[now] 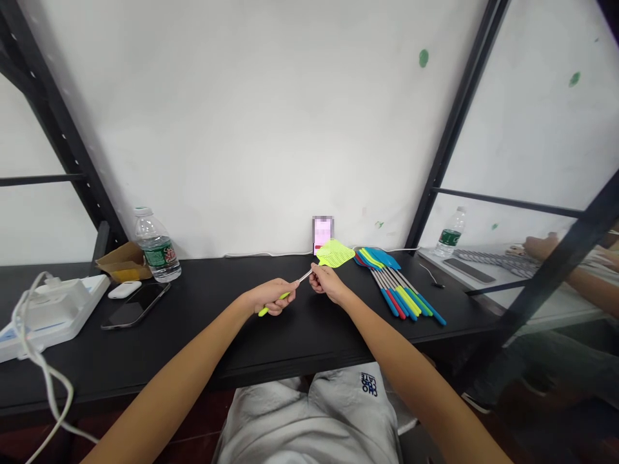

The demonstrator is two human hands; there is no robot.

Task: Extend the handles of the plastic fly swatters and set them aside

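I hold a yellow-green fly swatter (334,254) over the black table (203,303). My left hand (271,298) is closed round its yellow-green handle grip. My right hand (326,282) pinches the metal shaft just below the mesh head. The swatter points up and to the right, its head hanging in front of a small upright phone (322,233) by the wall. A pile of several fly swatters (396,283) with blue, green, yellow and red handles lies on the table to the right of my right hand.
On the left stand a water bottle (155,246), a cardboard piece (123,260), a white earbud case (124,289), a dark phone (135,305) and a white power strip (53,310) with cables. Black shelf posts flank the table. Another person's hands (541,247) work at the right bench.
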